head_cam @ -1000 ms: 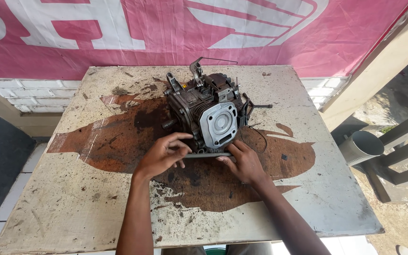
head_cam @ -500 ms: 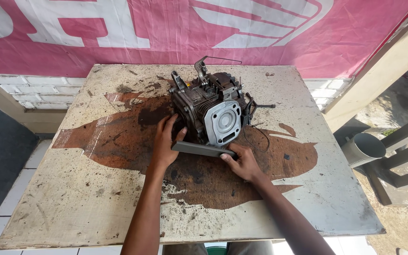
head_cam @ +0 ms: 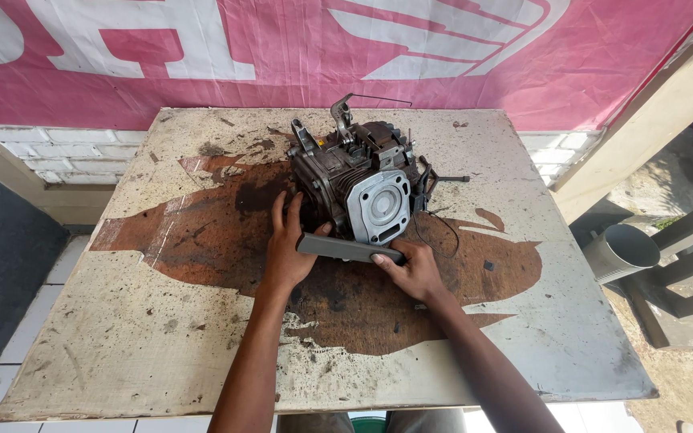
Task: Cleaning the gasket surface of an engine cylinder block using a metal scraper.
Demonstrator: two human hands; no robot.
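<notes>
A small engine (head_cam: 358,188), dark and grimy with a pale round-faced cover turned toward the camera, is seen standing near the middle of a worn table (head_cam: 122,337), slightly toward its far edge. The table's pale top is marked by a large rust-brown stain on which the engine is set. A flat grey bar (head_cam: 346,248) is held level just in front of the engine, at the foot of the pale cover, between both hands. The left hand (head_cam: 286,248) is laid against the engine's left side, its fingers stretched upward along the dark casing and its thumb pressed on the left end of the bar; the fingers are spread rather than clenched. The right hand (head_cam: 415,269) is closed around the right end of the bar, thumb on top and fingers curled beneath it. Thin black wires (head_cam: 435,228) are seen trailing from the engine's right side onto the table, close to the right hand. A pink and white banner (head_cam: 443,56) is hung behind the table, above a low white brick wall (head_cam: 66,148). A grey pipe (head_cam: 619,248) is seen off the table's right side, well apart from the hands.
</notes>
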